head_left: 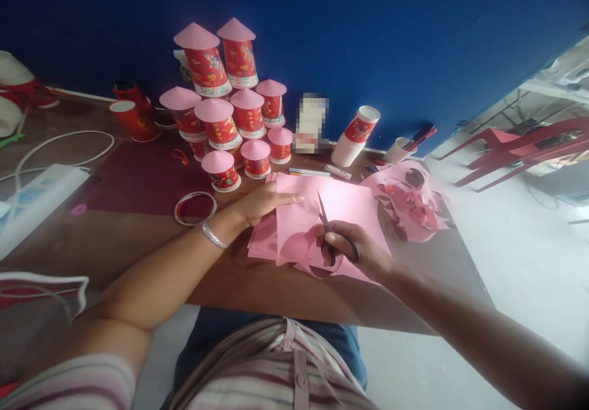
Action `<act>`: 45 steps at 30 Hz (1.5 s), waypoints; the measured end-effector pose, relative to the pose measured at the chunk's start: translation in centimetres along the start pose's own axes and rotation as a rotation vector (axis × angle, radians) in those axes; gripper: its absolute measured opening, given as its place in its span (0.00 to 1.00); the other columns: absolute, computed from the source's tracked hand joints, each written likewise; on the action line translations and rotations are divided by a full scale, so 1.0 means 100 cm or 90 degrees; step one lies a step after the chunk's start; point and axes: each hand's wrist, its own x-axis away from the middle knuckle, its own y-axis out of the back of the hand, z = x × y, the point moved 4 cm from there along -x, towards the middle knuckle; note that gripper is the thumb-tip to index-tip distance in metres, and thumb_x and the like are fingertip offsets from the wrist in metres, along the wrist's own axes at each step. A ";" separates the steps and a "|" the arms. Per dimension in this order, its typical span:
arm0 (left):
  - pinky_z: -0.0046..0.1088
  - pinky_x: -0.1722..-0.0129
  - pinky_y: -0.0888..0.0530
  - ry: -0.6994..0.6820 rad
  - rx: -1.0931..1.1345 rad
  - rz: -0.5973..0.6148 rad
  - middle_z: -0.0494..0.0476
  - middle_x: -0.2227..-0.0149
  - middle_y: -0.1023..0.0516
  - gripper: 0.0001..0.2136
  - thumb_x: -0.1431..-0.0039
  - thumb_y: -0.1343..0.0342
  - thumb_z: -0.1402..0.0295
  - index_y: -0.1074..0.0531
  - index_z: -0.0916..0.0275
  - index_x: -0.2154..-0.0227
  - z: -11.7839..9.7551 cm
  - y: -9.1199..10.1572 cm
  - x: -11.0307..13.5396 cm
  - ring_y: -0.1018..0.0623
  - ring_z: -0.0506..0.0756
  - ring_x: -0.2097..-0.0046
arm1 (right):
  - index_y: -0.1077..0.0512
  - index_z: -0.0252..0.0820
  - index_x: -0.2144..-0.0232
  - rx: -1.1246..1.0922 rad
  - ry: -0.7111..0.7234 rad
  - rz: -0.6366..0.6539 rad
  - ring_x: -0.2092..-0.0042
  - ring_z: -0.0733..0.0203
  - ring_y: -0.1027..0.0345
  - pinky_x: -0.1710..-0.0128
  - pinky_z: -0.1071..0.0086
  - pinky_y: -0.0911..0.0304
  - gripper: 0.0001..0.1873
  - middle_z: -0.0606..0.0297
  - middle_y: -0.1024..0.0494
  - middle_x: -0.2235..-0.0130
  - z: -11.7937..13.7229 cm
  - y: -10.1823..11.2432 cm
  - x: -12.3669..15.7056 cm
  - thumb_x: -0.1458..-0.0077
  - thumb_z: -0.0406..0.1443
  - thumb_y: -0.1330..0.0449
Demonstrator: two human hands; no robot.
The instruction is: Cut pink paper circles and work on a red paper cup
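Note:
A sheet of pink paper (301, 198) with a faint circle drawn on it is pinched at its left edge by my left hand (264, 203), thumb on top and fingers mostly hidden below. My right hand (345, 245) grips a pair of dark-handled scissors (323, 212). Their blades point up and away from me and look slightly apart, close to the sheet's right edge beside the circle. More pink sheets (368, 213) lie underneath on the table. Below the raised sheet, a rounded pink piece (298, 245) and a curved offcut (324, 270) show.
Several red paper cups with pink cone tops (216, 118) stand stacked at the back left. Behind the paper are stacked cups (356, 137), pens (309, 172) and a pen cup (399, 150). Pink scraps (411, 204) lie right, a tape roll (195, 207) and power strip (46, 201) left.

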 end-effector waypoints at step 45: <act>0.47 0.41 0.23 0.081 -0.023 -0.020 0.63 0.49 0.15 0.28 0.46 0.27 0.61 0.23 0.61 0.43 0.008 0.011 -0.007 0.18 0.66 0.45 | 0.31 0.43 0.67 0.058 0.093 -0.029 0.73 0.63 0.34 0.74 0.69 0.36 0.33 0.67 0.26 0.75 -0.015 0.008 -0.039 0.41 0.66 0.40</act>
